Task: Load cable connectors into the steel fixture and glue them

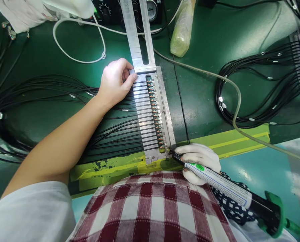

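My bare left hand (pixel 115 81) is closed at the upper left corner of a long metal fixture (pixel 145 117), thumb and fingers pinching its edge. In the fixture lie several black cables (pixel 119 132) side by side, their stripped ends and small metal connectors (pixel 158 116) in a row along a slot. In a white glove, my right hand (pixel 201 161) grips a dispensing syringe (pixel 219 183) with a black tip, a printed label and a green end fitting. The syringe's tip is at the near end of the connector row; whether it touches cannot be made out.
A slotted metal bar (pixel 137 37) extends from the fixture's far end. Black equipment with a gauge (pixel 152 9) stands behind. A wrapped bottle-like object (pixel 182 32) lies nearby. Coiled cables (pixel 222 101) sit right; a pale hose (pixel 237 90) crosses the green mat. Yellow-green tape (pixel 109 171) lines the front.
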The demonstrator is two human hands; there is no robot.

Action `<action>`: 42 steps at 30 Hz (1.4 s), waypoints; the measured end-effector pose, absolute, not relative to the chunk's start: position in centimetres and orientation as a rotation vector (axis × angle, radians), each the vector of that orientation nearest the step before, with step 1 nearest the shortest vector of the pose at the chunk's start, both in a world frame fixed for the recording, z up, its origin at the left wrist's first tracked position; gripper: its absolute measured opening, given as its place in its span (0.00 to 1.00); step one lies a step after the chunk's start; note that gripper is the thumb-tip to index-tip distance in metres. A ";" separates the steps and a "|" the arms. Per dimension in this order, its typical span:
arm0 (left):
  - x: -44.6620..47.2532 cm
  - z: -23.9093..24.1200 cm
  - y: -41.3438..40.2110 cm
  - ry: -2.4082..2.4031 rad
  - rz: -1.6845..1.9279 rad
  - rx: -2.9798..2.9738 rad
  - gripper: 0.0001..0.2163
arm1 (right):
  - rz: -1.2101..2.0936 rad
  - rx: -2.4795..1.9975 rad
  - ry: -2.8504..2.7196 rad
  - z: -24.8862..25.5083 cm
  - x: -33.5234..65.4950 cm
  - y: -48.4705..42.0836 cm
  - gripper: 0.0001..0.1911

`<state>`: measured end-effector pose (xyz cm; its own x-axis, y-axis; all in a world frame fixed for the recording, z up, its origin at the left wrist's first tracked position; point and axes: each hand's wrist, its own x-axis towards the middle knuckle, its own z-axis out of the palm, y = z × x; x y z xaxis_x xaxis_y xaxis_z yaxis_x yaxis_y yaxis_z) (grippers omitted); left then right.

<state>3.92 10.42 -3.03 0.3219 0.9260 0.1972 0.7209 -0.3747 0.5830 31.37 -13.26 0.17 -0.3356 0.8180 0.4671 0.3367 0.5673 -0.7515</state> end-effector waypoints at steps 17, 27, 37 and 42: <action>3.8 -3.2 10.4 1.487 0.635 2.212 0.16 | 0.676 -0.943 -1.862 -0.1 31.2 -13.2 0.14; 3.9 -2.9 10.4 1.468 0.716 2.121 0.11 | 0.688 -0.951 -1.867 -0.1 31.2 -13.1 0.17; 4.5 -3.7 10.6 1.465 0.834 2.212 0.09 | 0.954 -1.081 -1.335 0.4 31.2 -13.4 0.07; 5.0 -0.7 10.3 1.560 0.548 2.236 0.09 | 1.223 -0.814 -0.795 0.3 31.7 -9.8 0.11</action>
